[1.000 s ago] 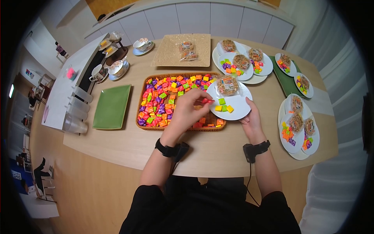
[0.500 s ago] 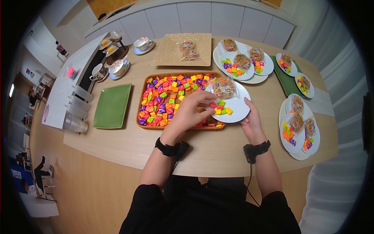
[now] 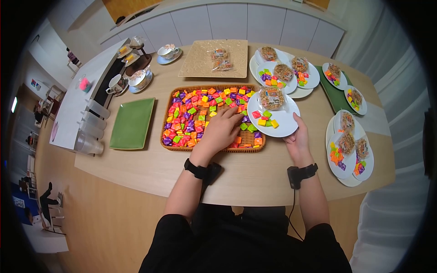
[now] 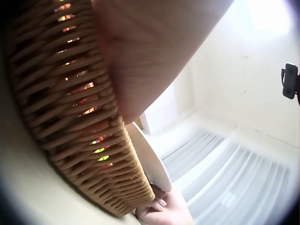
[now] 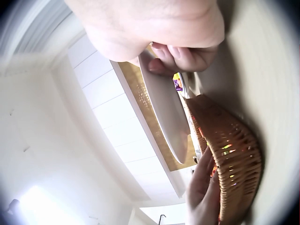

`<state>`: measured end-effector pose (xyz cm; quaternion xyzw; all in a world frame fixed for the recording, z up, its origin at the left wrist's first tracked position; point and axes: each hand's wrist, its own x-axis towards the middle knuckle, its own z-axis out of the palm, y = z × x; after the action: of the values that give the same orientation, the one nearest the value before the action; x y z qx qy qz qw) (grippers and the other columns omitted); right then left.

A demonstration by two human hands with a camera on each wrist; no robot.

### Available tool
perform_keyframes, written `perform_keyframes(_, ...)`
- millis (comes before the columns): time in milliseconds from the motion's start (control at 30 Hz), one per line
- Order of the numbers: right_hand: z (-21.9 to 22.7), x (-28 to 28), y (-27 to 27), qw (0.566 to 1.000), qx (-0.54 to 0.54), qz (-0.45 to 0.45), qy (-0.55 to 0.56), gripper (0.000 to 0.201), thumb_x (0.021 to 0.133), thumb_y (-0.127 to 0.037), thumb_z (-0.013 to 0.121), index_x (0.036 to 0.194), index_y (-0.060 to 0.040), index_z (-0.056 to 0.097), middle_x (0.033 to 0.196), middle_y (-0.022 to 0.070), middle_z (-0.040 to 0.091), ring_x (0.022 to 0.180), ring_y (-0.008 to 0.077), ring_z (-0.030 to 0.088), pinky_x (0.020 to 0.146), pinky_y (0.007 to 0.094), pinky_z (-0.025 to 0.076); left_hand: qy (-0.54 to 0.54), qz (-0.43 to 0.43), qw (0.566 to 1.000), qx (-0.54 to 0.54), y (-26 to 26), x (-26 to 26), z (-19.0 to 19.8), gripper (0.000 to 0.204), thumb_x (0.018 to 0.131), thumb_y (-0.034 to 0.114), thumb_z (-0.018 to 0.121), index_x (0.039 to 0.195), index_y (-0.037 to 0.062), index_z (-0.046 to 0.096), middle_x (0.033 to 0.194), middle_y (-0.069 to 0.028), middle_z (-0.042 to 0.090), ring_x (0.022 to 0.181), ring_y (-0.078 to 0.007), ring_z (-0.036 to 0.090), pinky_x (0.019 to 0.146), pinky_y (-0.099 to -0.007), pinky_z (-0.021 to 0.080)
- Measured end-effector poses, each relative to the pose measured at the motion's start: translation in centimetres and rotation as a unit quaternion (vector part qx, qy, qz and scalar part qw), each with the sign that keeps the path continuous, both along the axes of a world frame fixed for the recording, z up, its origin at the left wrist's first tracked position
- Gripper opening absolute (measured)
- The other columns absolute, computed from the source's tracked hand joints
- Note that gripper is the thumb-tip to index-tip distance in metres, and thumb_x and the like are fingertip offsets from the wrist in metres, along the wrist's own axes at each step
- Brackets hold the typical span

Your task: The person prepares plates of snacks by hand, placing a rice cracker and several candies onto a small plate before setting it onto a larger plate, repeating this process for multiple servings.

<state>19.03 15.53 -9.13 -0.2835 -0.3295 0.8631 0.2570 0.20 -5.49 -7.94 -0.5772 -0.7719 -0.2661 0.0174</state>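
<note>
From the head view, the left hand lies flat inside the shallow rectangular wicker basket, straight fingers resting on the bright wrapped candies; it grips nothing. The right hand pinches the near rim of a round white plate held over the basket's right end, carrying a wrapped rice cracker and several candies.

From the left wrist, the basket's woven wall fills the frame, with the plate's edge just beside it.

From the right wrist, the fingers curl round the plate, which is tilted above the basket.
</note>
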Motion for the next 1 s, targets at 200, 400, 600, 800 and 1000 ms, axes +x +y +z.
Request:
perform_keyframes(200,0.1,-0.1,-0.2,1.000,0.006,0.006,-0.003,0.025,0.103,-0.035,0.059,0.093,-0.0122,0.060,0.063,-0.0081,0.053,0.038,0.0006,0.032,0.034,0.0196,0.023,0.010,0.006,1.000,0.009,0.5,-0.3,-1.3,0.043,0.096,0.014,0.061,0.138,0.0059,0.061,0.153,-0.0159,0.052,0.134,-0.0409,0.051,0.113,-0.0477,0.044)
perform_keyframes(400,0.3,0.1,-0.3,1.000,0.009,0.008,0.002,0.023,0.104,-0.034,0.059,0.098,-0.0110,0.060,0.065,-0.0079,0.054,0.039,0.0004,0.033,0.034,0.0188,0.024,-0.034,-0.003,0.999,-0.013,0.1,-0.2,-0.1,0.044,0.095,0.013,0.062,0.138,0.0038,0.060,0.148,-0.0169,0.055,0.131,-0.0393,0.053,0.111,-0.0458,0.046)
perform_keyframes(600,0.3,-0.2,-0.3,1.000,0.004,0.000,-0.012,0.023,0.103,-0.034,0.059,0.097,-0.0115,0.059,0.064,-0.0080,0.053,0.039,0.0007,0.033,0.034,0.0189,0.024,-0.067,-0.029,0.995,0.065,0.2,0.5,1.2,0.035,0.091,0.006,0.063,0.126,0.0019,0.065,0.138,-0.0175,0.060,0.125,-0.0366,0.057,0.108,-0.0436,0.048)
perform_keyframes(800,0.1,-0.1,-0.1,1.000,0.000,0.000,-0.013,0.024,0.103,-0.034,0.060,0.090,-0.0139,0.058,0.062,-0.0088,0.051,0.039,0.0013,0.032,0.035,0.0201,0.023,-0.062,-0.035,0.997,0.038,-0.1,-0.4,0.8,0.031,0.085,-0.001,0.063,0.116,0.0016,0.068,0.115,-0.0155,0.069,0.112,-0.0350,0.063,0.095,-0.0429,0.053)
perform_keyframes(1000,0.4,0.0,-0.3,1.000,-0.001,0.004,-0.011,0.026,0.104,-0.034,0.059,0.087,-0.0144,0.057,0.058,-0.0093,0.048,0.038,0.0013,0.032,0.035,0.0202,0.023,-0.051,-0.028,0.998,0.031,-0.8,-1.0,1.6,0.017,0.084,-0.001,0.065,0.100,0.0016,0.070,0.097,-0.0149,0.070,0.095,-0.0352,0.067,0.083,-0.0437,0.055)
